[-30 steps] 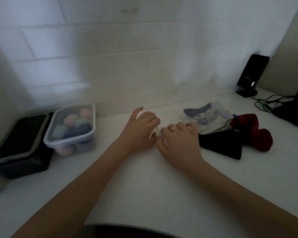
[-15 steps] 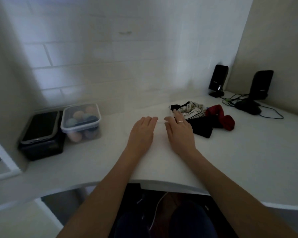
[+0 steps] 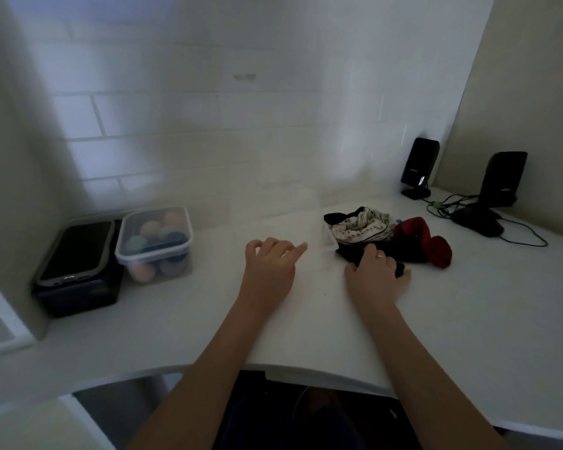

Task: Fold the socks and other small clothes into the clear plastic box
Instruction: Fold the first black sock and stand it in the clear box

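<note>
A heap of small clothes lies right of centre on the white desk (image 3: 306,319): a patterned white piece (image 3: 361,226), a black cloth (image 3: 407,251) and red socks (image 3: 431,241). My right hand (image 3: 376,276) rests on the near edge of the black cloth, fingers curled onto it. My left hand (image 3: 268,264) lies on the desk with nothing in it, fingers loosely bent, index finger towards a faint clear plastic box (image 3: 329,239) beside the heap. Another clear box (image 3: 155,251), lidded and holding rolled socks, stands at the left.
A black case (image 3: 75,267) with a dark flat lid sits left of the lidded box by the side wall. Two black speakers (image 3: 420,167) (image 3: 503,178), a mouse (image 3: 478,222) and cables occupy the back right corner. The desk's curved front edge runs under my forearms.
My right hand has slid right onto the black cloth of the heap. My left hand stayed near the middle and curled its fingers. The view has pulled back a little.
</note>
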Tool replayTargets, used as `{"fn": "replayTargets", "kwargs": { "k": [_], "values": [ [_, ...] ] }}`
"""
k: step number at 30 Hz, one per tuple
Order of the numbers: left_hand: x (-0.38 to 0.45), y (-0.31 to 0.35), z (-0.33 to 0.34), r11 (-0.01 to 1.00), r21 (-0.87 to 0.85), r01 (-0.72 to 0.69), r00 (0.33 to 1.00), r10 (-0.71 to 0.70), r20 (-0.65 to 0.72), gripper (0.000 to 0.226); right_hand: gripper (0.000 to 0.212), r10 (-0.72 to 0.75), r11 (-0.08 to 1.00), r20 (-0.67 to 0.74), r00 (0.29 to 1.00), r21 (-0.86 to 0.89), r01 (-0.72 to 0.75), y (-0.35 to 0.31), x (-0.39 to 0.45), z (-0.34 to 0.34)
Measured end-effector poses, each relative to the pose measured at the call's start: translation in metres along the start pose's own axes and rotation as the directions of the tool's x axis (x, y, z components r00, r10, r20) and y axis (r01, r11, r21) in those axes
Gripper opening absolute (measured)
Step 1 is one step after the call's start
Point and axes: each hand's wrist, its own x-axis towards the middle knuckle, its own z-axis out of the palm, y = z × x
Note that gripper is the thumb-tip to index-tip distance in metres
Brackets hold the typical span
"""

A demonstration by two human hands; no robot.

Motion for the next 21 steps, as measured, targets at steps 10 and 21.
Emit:
{"fn": "replayTargets", "kwargs": {
  "k": [10,21],
  "values": [
    [-0.003,0.002,-0.006,0.995,-0.096,-0.035,0.999,0.036,0.009,0.048,0.024,-0.045,0.929,-0.113,0.993,0.362,0.083,-0.009,-0.008,-0.019],
    [0.037,-0.009,-0.046,0.844,-0.449,0.293,0.815,0.025,0.579,0.034,0.015,-0.397,0.296,0.109,0.911,0.955,0.015,-0.083,0.041,-0.06]
  ]
}}
